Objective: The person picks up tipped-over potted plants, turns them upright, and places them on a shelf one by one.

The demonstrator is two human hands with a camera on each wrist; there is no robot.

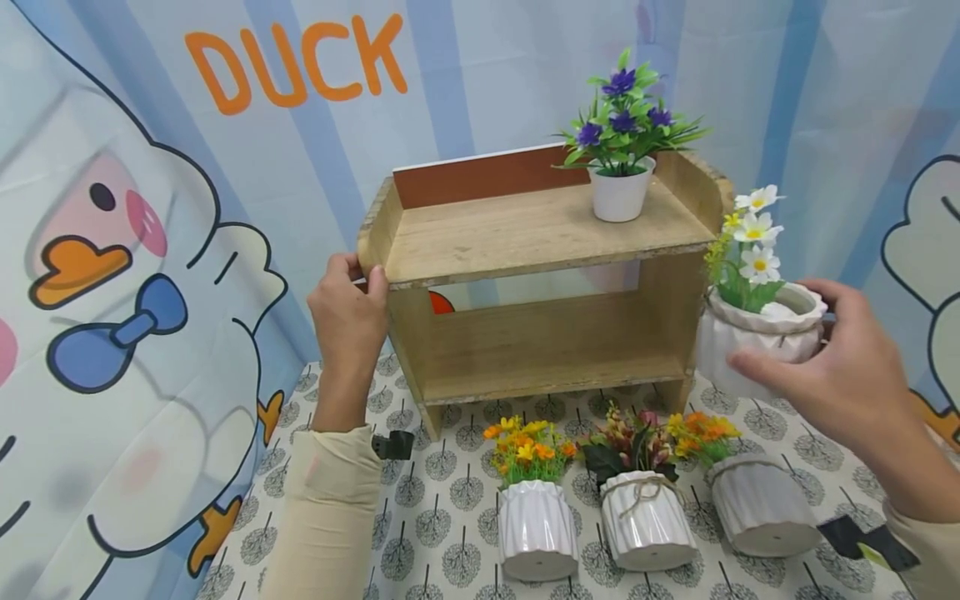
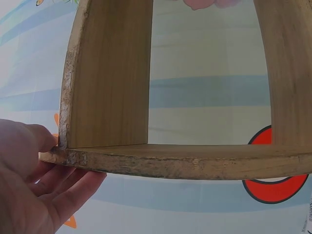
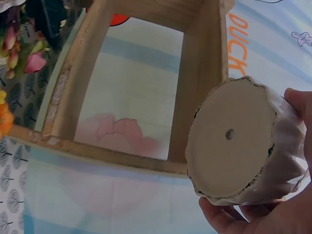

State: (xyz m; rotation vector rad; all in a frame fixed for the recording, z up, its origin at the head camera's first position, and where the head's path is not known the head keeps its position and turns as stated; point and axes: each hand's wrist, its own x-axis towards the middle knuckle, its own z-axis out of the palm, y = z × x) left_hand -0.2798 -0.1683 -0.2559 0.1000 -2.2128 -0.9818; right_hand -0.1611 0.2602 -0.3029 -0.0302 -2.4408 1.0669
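Observation:
A two-tier wooden shelf stands against the backdrop. My left hand grips its upper left corner; in the left wrist view, the fingers curl under the wooden board with the thumb above. Out beyond the shelf's right side, my right hand holds a white ceramic flowerpot with white daisies in the air. The right wrist view shows the pot's underside and its small drain hole. On the top board, towards the right, sits a small white pot with purple flowers.
In front of the shelf are three more white pots: one with yellow-orange flowers, one with reddish flowers, and a tilted one with orange flowers. A tree-print cloth covers the table. A duck-print backdrop hangs behind.

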